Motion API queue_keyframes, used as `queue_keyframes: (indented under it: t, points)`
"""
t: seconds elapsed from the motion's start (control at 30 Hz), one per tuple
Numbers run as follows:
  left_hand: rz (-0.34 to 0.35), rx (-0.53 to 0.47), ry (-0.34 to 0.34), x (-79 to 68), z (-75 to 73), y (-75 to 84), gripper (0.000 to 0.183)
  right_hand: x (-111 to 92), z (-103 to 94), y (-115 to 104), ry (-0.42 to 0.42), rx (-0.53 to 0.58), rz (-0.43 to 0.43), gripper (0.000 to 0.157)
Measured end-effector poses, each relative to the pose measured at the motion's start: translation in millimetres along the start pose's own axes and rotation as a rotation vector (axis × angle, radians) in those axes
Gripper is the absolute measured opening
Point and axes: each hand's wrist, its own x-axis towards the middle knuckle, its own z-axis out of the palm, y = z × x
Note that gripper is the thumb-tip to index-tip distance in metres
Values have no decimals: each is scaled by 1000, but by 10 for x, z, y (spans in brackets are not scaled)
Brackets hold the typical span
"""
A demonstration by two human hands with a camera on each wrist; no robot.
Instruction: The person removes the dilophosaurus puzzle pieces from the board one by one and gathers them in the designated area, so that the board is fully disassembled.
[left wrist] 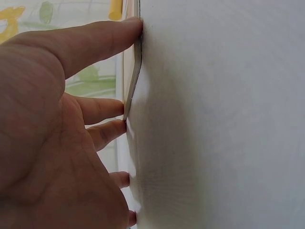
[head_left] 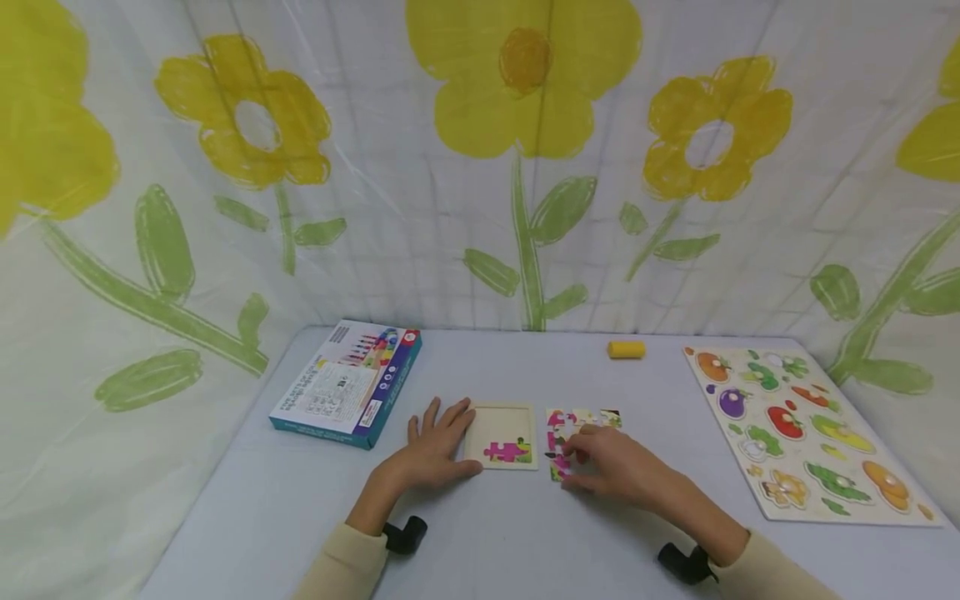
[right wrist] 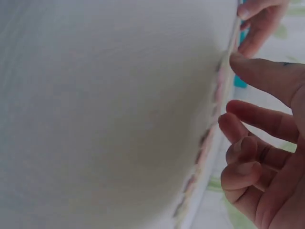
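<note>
In the head view, a small square wooden puzzle tray (head_left: 498, 408) lies on the table, with joined pink and green jigsaw pieces (head_left: 510, 452) in its lower right part. My left hand (head_left: 431, 450) spreads along the tray's left side, thumb near the lower corner; in the left wrist view the thumb (left wrist: 105, 40) and two fingertips touch its edge. To the tray's right lie several loose jigsaw pieces (head_left: 558, 421). Over them is my right hand (head_left: 615, 467), partly hiding them. The right wrist view shows its thumb and index finger apart, other fingers bent, nothing visible between them.
A blue and white box (head_left: 345, 383) lies at the back left. At the back edge sits a yellow cylinder (head_left: 626, 350). A vegetable peg board (head_left: 813, 442) occupies the right side of the table. Behind the table hangs a flower-patterned curtain (head_left: 375, 167).
</note>
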Motion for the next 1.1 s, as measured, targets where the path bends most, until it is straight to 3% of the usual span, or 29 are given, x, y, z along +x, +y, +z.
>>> queue_keyframes:
  t: [0.17, 0.4, 0.6, 0.83, 1.1]
  points:
    - [45, 4, 26, 24, 17, -69, 86, 65, -43, -142, 47, 26, -43, 20]
    - [10, 2, 4, 27, 0, -36, 85, 331, 69, -281, 10, 132, -99, 13]
    - [43, -10, 17, 5, 17, -28, 85, 584, 173, -304, -13, 94, -132, 15]
    - [2, 1, -4, 28, 31, -15, 86, 715, 155, -284, -111, 127, -108, 19]
    - [-1, 13, -5, 37, 31, -18, 85, 749, 133, -271, -136, 242, -62, 18]
